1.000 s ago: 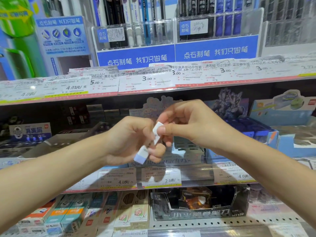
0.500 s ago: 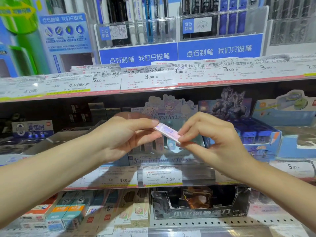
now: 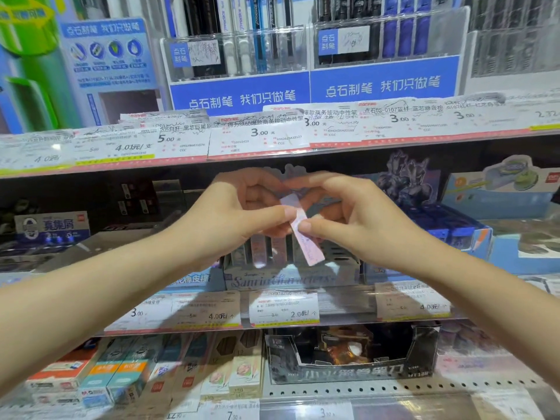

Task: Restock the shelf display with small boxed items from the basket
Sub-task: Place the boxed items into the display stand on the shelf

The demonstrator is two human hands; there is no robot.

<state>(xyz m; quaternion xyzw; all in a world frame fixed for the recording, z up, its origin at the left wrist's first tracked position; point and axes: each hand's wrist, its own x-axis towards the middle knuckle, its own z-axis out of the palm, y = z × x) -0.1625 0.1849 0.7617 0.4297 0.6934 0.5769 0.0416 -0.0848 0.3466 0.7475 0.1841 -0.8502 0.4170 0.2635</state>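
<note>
A small pink and white boxed item hangs tilted between my hands, its lower end over the grey display box printed with cartoon characters on the middle shelf. My left hand pinches its upper part with thumb and fingers. From the right, my right hand pinches the same item at its middle. Several similar slim boxes stand upright in the display box behind my fingers. The basket is out of view.
Price labels line the middle shelf's front edge. Blue boxes sit to the right of the display box. Pen racks fill the shelf above. Below are a black display carton and rows of small boxes.
Both hands have moved forward and up toward the display box. The boxed item has turned from lying nearly level to pointing steeply down at the box.
</note>
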